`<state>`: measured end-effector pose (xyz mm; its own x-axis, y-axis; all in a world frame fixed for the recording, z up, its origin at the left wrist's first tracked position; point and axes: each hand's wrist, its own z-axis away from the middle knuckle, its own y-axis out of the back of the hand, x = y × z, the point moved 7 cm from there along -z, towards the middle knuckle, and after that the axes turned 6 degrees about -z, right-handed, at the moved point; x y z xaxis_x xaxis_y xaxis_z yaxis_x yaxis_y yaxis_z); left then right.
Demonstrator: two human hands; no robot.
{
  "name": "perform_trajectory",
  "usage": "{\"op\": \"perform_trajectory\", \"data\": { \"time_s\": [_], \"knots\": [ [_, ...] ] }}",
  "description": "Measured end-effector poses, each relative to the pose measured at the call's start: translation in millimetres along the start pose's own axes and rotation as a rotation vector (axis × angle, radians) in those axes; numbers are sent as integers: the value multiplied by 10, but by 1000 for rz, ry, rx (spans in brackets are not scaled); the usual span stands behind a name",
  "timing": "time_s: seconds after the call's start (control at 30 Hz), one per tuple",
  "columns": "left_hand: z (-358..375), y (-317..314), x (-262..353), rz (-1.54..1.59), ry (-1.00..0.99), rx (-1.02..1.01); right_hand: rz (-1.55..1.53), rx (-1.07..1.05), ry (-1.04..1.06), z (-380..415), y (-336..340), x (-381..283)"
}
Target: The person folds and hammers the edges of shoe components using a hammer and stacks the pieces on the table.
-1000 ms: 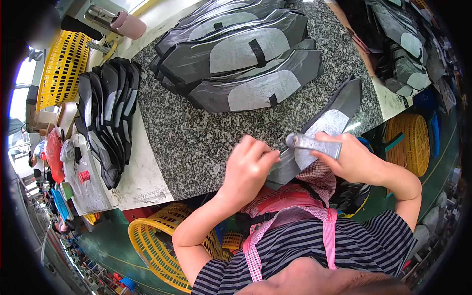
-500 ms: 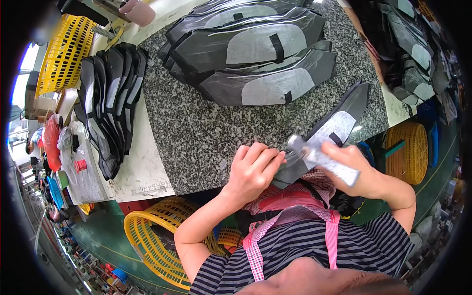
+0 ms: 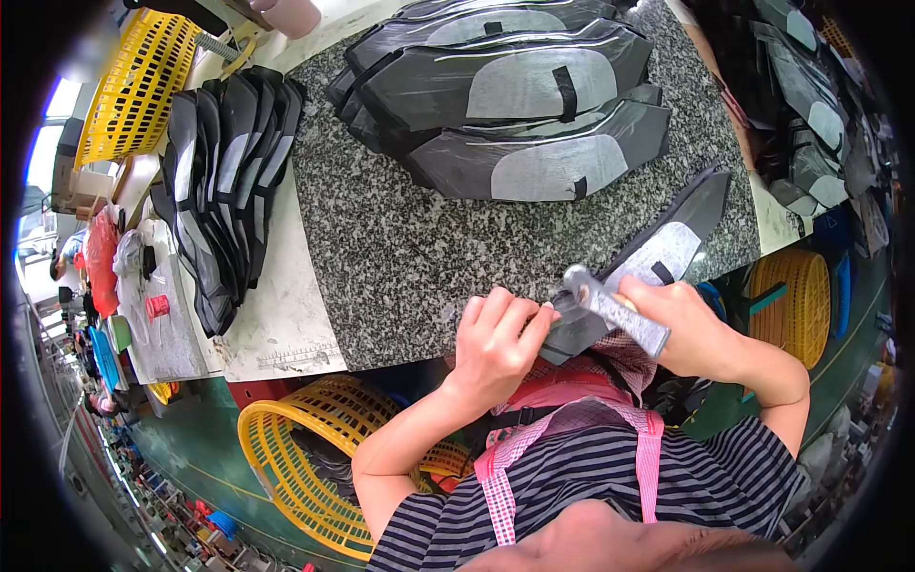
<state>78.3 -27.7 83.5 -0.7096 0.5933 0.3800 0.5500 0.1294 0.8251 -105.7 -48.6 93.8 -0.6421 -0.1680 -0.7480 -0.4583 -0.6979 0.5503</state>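
My left hand (image 3: pixel 498 336) pinches the near edge of a dark grey shoe-upper piece with a pale lining patch (image 3: pixel 658 250), which lies on the speckled granite slab (image 3: pixel 400 257) at its front edge. My right hand (image 3: pixel 691 329) grips a flat metal hammer-like tool (image 3: pixel 610 305), its round head resting on the piece just beside my left fingertips.
A stack of similar grey pieces (image 3: pixel 515 105) lies at the back of the slab. A fanned row of dark pieces (image 3: pixel 224 181) sits on the white bench at left. Yellow baskets stand under the table (image 3: pixel 305 448), at right (image 3: pixel 796 286) and top left (image 3: pixel 129 81).
The tool's handle, which had dropped to point down-right, has swung back up a little. Its head has stayed on the piece by my left fingers. The view has shifted slightly.
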Motion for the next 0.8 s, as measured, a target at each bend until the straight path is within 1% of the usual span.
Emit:
{"op": "perform_trajectory", "data": {
  "time_s": [0.07,0.1,0.17,0.2,0.23,0.3,0.37,0.43,0.5,0.57,0.63,0.7,0.73,0.77,0.8],
  "knots": [
    [17,-9,66,-57,-54,-32,-143,142,81,-8,109,-75],
    [17,-4,74,-58,-48,-31,-142,137,82,-11,99,-83],
    [23,-29,126,-134,-85,-92,-42,16,8,-2,-11,-63],
    [11,-20,143,-141,-109,-86,-28,-36,-14,-40,-40,-71],
    [5,-24,145,-142,-113,-84,-26,-32,-13,-52,-21,-80],
    [26,-38,155,-162,-121,-83,-134,108,114,-59,109,-191],
    [36,-41,179,-188,-126,-95,-139,88,110,-75,129,-245],
    [24,-34,203,-218,-138,-100,38,-47,9,-93,-64,-88],
    [-1,-9,237,-242,-173,-57,53,-48,11,-93,-59,-64],
    [9,-29,238,-252,-178,-55,-62,102,116,-70,62,-154],
    [52,-31,237,-263,-175,-57,-69,120,140,-50,39,-172],
    [102,18,260,-172,-210,-18,112,-17,78,-74,-122,-133],
    [147,31,345,-115,-274,44,126,15,96,-84,-134,-138],
    [160,-2,442,-8,-295,78,132,21,98,-103,-98,-148],
    [187,-139,521,1,-268,11,89,43,115,-115,-49,-173]
  ]
}}
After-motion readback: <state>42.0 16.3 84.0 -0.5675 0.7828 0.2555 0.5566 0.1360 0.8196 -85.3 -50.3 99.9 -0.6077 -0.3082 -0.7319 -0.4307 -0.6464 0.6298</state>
